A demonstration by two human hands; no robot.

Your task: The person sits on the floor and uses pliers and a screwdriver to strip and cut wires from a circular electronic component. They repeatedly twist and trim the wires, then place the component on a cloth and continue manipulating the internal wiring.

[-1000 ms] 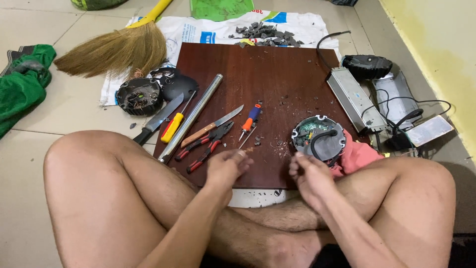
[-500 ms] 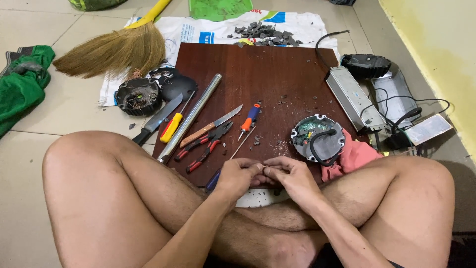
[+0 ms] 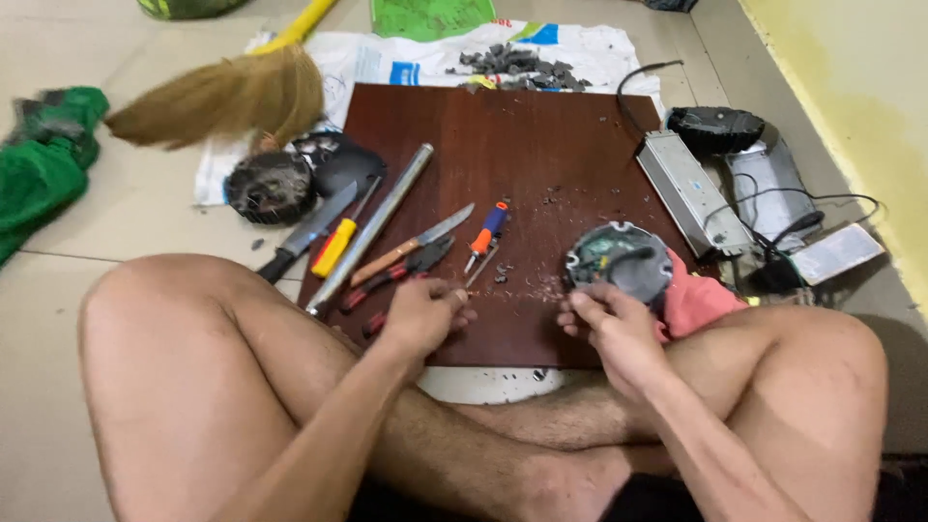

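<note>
I sit cross-legged behind a dark red wooden board (image 3: 541,145) on the floor. My left hand (image 3: 423,315) rests on the board's near left part with its fingers curled, thumb and forefinger pinched, right beside red-handled pliers (image 3: 406,269). I cannot see whether anything small is in the pinch. My right hand (image 3: 607,327) grips the near rim of a round grey device (image 3: 619,259) with an open circuit board inside. A small orange-and-blue screwdriver (image 3: 486,232) and a wood-handled knife (image 3: 416,242) lie between the hands.
On the board's left edge lie a metal tube (image 3: 372,227), a yellow-handled tool (image 3: 338,246) and a large knife (image 3: 309,232). A broom (image 3: 222,97), green cloth (image 3: 43,164), black round part (image 3: 271,188), pink cloth (image 3: 701,300) and wired metal box (image 3: 691,193) surround it.
Half a second ago both hands met at the board's front edge. They have since parted: the left went left towards the pliers, the right went up to the round device.
</note>
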